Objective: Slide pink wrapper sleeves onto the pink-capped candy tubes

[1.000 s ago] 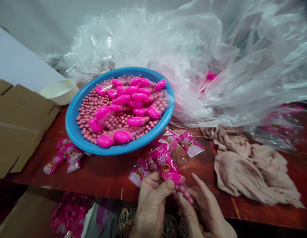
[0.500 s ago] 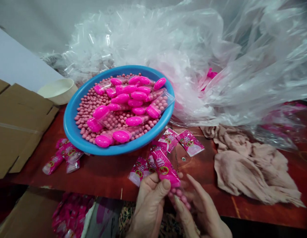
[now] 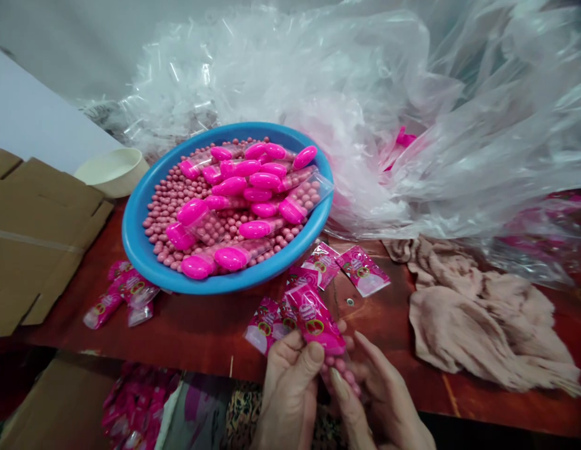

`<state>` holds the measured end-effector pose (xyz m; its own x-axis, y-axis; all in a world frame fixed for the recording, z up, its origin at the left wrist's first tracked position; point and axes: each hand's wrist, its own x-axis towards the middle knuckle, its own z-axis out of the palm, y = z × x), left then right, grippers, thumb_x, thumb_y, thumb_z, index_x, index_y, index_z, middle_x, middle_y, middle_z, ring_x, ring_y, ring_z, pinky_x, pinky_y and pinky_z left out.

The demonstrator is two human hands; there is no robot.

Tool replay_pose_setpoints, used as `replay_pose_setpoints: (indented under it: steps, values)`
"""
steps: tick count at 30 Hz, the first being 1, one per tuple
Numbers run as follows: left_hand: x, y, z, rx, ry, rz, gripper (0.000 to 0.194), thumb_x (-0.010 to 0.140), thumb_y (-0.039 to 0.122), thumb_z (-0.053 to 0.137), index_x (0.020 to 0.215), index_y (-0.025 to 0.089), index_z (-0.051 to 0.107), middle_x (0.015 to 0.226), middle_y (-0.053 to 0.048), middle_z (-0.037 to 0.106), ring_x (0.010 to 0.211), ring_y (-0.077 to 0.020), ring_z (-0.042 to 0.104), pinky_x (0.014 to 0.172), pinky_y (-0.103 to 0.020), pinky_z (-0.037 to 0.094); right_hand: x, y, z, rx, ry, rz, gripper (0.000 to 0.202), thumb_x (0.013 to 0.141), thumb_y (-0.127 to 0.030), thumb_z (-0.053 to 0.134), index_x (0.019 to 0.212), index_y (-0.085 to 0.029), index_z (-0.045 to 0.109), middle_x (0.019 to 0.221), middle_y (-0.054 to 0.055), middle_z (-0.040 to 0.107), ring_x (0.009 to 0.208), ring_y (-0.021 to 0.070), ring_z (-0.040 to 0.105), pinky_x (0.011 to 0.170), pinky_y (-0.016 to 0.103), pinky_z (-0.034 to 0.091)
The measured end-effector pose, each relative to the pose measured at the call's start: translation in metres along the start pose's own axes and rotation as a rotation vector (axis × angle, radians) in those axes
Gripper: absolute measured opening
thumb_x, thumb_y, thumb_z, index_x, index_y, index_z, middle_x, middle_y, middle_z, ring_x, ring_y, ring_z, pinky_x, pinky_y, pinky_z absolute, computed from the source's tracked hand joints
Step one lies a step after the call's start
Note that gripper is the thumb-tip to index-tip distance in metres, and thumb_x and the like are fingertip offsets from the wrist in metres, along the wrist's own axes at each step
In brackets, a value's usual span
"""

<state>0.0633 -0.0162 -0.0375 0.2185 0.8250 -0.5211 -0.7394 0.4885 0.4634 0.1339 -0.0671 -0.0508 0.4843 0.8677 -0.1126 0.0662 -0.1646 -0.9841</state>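
Note:
Between both hands is a packet [image 3: 313, 319], its printed pink sachet uppermost and small pink candy-like balls [image 3: 341, 369] in its clear lower part. My left hand [image 3: 293, 381] pinches it from the left, thumb across its front. From the right, my right hand [image 3: 381, 394] grips the ball-filled part with its thumb in front; the other fingers are partly hidden behind. Flat printed sachets [image 3: 363, 270] lie just beyond the hands. The blue basin [image 3: 131, 234] farther back holds loose pink balls [image 3: 171, 194] and several clear packets with bright pink capsules [image 3: 229, 186].
A crumpled beige cloth [image 3: 478, 325] lies right on the red-brown table [image 3: 187, 337]. Clear plastic bags [image 3: 388, 75] pile behind the basin. On the left are a cardboard box [image 3: 41, 237], a cream bowl [image 3: 114, 172] and filled packets [image 3: 124, 294]. Below the edge, more pink packets [image 3: 135, 406] show.
The view has shifted slightly, so the table and its things sit a little farther right. Both hands stay on the packet, whose printed top has tipped slightly.

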Motion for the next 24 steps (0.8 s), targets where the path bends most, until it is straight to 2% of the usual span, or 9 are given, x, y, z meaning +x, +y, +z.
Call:
replay_pose_setpoints:
  steps: [2, 5, 7, 10, 12, 16, 19, 22, 24]
  values:
    - [0.0, -0.004, -0.003, -0.009, -0.032, -0.033, 0.026, 0.067, 0.03, 0.075, 0.088, 0.015, 0.075, 0.065, -0.008, 0.072, 0.06, -0.0183, 0.065, 0.064, -0.032, 0.054, 0.0, 0.003, -0.002, 0.012, 0.005, -0.049, 0.044, 0.083, -0.037, 0.063, 0.124, -0.022, 0.055, 0.099, 0.005, 0.072, 0.074, 0.0152, 0.071, 0.065, 0.017, 0.058]
    - [0.001, -0.004, -0.009, -0.023, -0.033, -0.07, 0.017, 0.071, 0.029, 0.072, 0.08, 0.015, 0.075, 0.064, -0.008, 0.071, 0.064, -0.0181, 0.065, 0.068, -0.031, 0.053, 0.001, 0.009, -0.003, -0.023, -0.006, -0.096, 0.04, 0.084, -0.037, 0.061, 0.121, -0.023, 0.06, 0.105, 0.007, 0.071, 0.076, 0.0191, 0.072, 0.067, 0.022, 0.06]
    - [0.001, 0.0, -0.01, -0.021, -0.005, -0.053, 0.013, 0.072, 0.028, 0.072, 0.076, 0.016, 0.075, 0.065, -0.008, 0.072, 0.067, -0.0178, 0.066, 0.072, -0.031, 0.052, 0.002, 0.013, -0.002, -0.059, -0.017, -0.124, 0.037, 0.085, -0.036, 0.06, 0.119, -0.023, 0.063, 0.106, 0.006, 0.071, 0.079, 0.0207, 0.072, 0.07, 0.024, 0.06]
    - [0.0, 0.007, -0.008, 0.002, 0.034, -0.006, 0.015, 0.071, 0.03, 0.073, 0.079, 0.017, 0.075, 0.066, -0.008, 0.073, 0.069, -0.0179, 0.065, 0.074, -0.032, 0.05, 0.003, 0.017, 0.002, -0.11, -0.025, -0.164, 0.035, 0.085, -0.033, 0.059, 0.119, -0.026, 0.062, 0.108, 0.003, 0.07, 0.085, 0.021, 0.071, 0.079, 0.029, 0.058]
    - [-0.001, 0.009, -0.007, 0.028, 0.039, 0.003, 0.016, 0.072, 0.03, 0.072, 0.08, 0.017, 0.075, 0.066, -0.008, 0.073, 0.067, -0.0174, 0.065, 0.074, -0.031, 0.05, 0.005, 0.017, 0.003, -0.125, -0.025, -0.17, 0.035, 0.085, -0.033, 0.059, 0.12, -0.028, 0.062, 0.109, 0.001, 0.07, 0.084, 0.0194, 0.072, 0.079, 0.028, 0.057]
    - [-0.002, 0.005, -0.007, 0.137, 0.041, 0.03, 0.018, 0.071, 0.031, 0.073, 0.081, 0.016, 0.074, 0.063, -0.006, 0.071, 0.058, -0.0147, 0.062, 0.066, -0.028, 0.049, 0.005, 0.013, 0.002, -0.161, -0.01, -0.162, 0.032, 0.086, -0.037, 0.057, 0.115, -0.025, 0.065, 0.105, 0.003, 0.072, 0.084, 0.0181, 0.071, 0.077, 0.023, 0.057]
    - [-0.003, -0.003, -0.008, 0.209, 0.052, 0.029, 0.02, 0.068, 0.033, 0.075, 0.077, 0.016, 0.073, 0.057, -0.004, 0.068, 0.047, -0.0095, 0.054, 0.05, -0.021, 0.043, 0.002, 0.013, -0.002, -0.194, 0.044, -0.101, 0.031, 0.084, -0.038, 0.059, 0.109, -0.022, 0.069, 0.1, 0.004, 0.073, 0.088, 0.0202, 0.07, 0.079, 0.024, 0.057]
    - [-0.004, -0.009, -0.008, 0.28, 0.081, 0.014, 0.022, 0.066, 0.034, 0.076, 0.073, 0.014, 0.072, 0.052, -0.002, 0.064, 0.042, -0.0055, 0.045, 0.04, -0.015, 0.032, 0.0, 0.014, -0.003, -0.089, 0.093, -0.049, 0.03, 0.083, -0.031, 0.063, 0.111, -0.022, 0.068, 0.103, 0.005, 0.072, 0.086, 0.0195, 0.071, 0.079, 0.024, 0.057]
    - [-0.003, -0.01, -0.008, 0.288, 0.077, 0.009, 0.022, 0.066, 0.034, 0.076, 0.074, 0.014, 0.071, 0.05, 0.0, 0.06, 0.039, -0.004, 0.041, 0.038, -0.015, 0.03, 0.0, 0.013, -0.002, -0.014, 0.122, -0.043, 0.028, 0.081, -0.027, 0.065, 0.108, -0.023, 0.069, 0.103, 0.005, 0.072, 0.087, 0.0196, 0.07, 0.08, 0.026, 0.057]
